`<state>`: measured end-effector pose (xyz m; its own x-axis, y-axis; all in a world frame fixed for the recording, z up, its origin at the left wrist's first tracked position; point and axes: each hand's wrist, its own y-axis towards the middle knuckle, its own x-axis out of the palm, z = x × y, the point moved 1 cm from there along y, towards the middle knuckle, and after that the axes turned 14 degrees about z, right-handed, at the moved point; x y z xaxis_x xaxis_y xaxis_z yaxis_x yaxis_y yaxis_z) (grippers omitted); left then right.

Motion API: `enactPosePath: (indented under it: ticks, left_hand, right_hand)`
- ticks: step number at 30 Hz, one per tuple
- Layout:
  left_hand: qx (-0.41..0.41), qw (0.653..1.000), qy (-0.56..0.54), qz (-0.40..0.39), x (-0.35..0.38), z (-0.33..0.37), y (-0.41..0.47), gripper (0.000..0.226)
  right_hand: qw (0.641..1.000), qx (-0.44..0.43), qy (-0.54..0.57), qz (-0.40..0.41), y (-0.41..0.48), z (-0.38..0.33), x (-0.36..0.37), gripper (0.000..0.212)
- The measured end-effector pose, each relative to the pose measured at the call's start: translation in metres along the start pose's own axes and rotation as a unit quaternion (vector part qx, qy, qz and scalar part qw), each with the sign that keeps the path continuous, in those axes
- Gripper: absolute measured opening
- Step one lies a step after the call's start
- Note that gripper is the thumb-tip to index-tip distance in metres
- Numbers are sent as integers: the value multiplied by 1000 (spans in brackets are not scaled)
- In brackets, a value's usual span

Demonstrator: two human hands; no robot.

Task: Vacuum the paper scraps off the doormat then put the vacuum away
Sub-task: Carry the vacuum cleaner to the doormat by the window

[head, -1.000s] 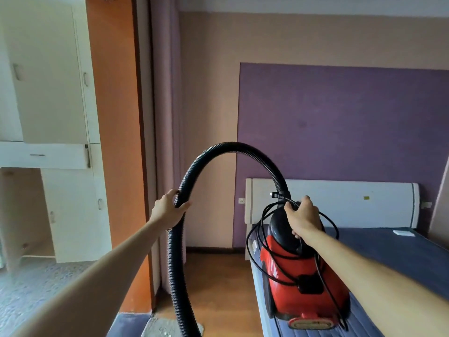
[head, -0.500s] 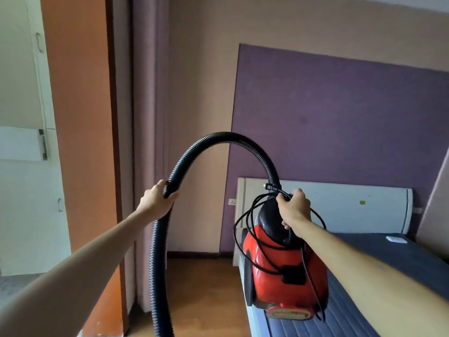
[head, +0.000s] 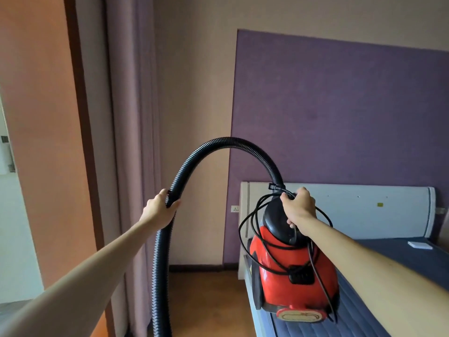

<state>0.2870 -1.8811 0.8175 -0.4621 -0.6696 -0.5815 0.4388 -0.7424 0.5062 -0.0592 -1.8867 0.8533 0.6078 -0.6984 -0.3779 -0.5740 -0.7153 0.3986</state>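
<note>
A red canister vacuum (head: 294,271) with a black top hangs in the air above the near corner of the bed. My right hand (head: 298,207) grips its black handle together with loops of black power cord (head: 252,242). The ribbed black hose (head: 226,143) arches up from the vacuum and drops out of the bottom of the frame. My left hand (head: 159,209) is closed around the hose on its left side. The doormat and paper scraps are out of view.
A bed with a blue mattress (head: 398,259) and white headboard (head: 352,205) fills the right. A purple wall panel (head: 340,113) is behind it. A curtain (head: 128,117) and an orange door frame (head: 43,117) stand left. Wooden floor (head: 206,302) lies between.
The view has swung right and moved closer to the bed; the white cupboards have left the frame. Both hands keep their grips while the vacuum stays lifted over the mattress corner.
</note>
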Motion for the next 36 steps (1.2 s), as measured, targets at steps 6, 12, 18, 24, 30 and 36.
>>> enactPosePath:
  ticks: [6,12,18,24,30,36]
  left_hand:
    - [-18,1000,3,4,80,3,70,38]
    - [-36,999,0,14,143,10,137,48]
    - [-58,998,13,26,186,-2,183,49]
    - [-67,997,31,32,227,-27,233,46]
    - [-67,996,41,44,266,-56,290,40]
    - [-87,993,35,68,282,-93,362,38]
  right_hand:
    - [1000,-10,1,-22,81,16,75,26]
    - [999,-22,14,-34,163,22,143,25]
    - [998,-41,7,-56,214,29,211,24]
    - [996,-48,8,-78,253,32,288,24]
    - [993,-52,20,-107,287,25,378,25]
    - [986,-67,27,-149,315,-3,472,25]
